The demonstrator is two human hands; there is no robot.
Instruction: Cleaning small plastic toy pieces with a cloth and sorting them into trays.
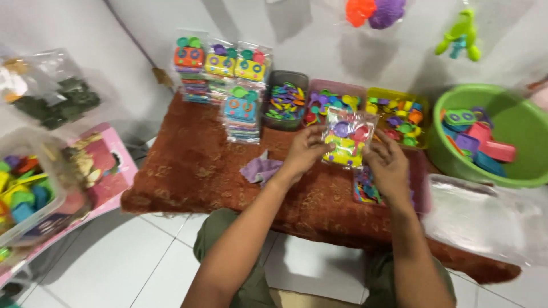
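— What have you got there?

— A clear packet of small plastic toy pieces, purple, red and yellow. My left hand has its grip closed on the packet's left edge, my right hand pinches its right edge, and I hold it up just above the table.

— And the other packages?

— Finished packets stand in stacks at the far left of the table, each showing an orange, yellow or blue toy on top. To their right sit three trays in a row: a dark one, a pink one and a yellow one, all full of coloured bits. A green basin with larger toys stands at the far right, and a purple scrap lies near my left wrist.

— The surface?

— A reddish-brown patterned cloth covers the table, over a white tiled floor, against a pale wall.

— Your arms?

— Both forearms reach forward, bare, hands meeting at the packet.
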